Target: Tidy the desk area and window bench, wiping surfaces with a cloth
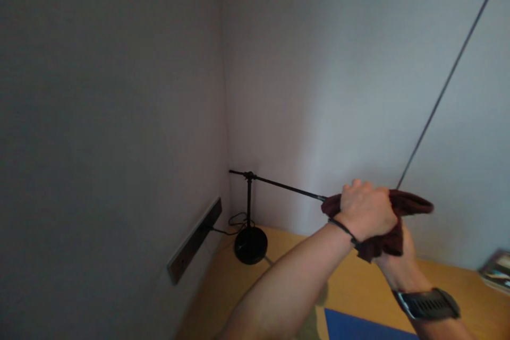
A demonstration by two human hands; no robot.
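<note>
— Looking at the desk lamp's thin black arm (287,186), what is the left hand (364,211) doing?

— It is curled shut over a dark red cloth (402,207), pressing the cloth around the rod. The fingers fold over the top, knuckles up. A thin black band sits on that wrist.

— And the right hand (402,260)?

— It sits just under the left one, mostly hidden behind the cloth and the left hand. I cannot tell how its fingers lie. Its upper part touches the hanging edge of the cloth. A dark wristwatch (428,304) is strapped below it.

— Where is the cloth along the arm?

— At the near end of the arm's lower section, where a second thin rod (450,74) rises steeply up and to the right. The cloth bunches around that joint, and one flap sticks out to the right.

— What lies at the other end of the arm?

— It runs left and slightly up to a short upright post, which stands on a round black base (250,245) in the corner of the wooden desk (358,287). A cable loops beside the base toward a socket strip (194,240) on the left wall.

— Anything else near the arm?

— Below it, a blue mat (358,326) lies on the desk, close to the forearms. Far right of it, a magazine's edge (497,271) shows, blurred.
</note>
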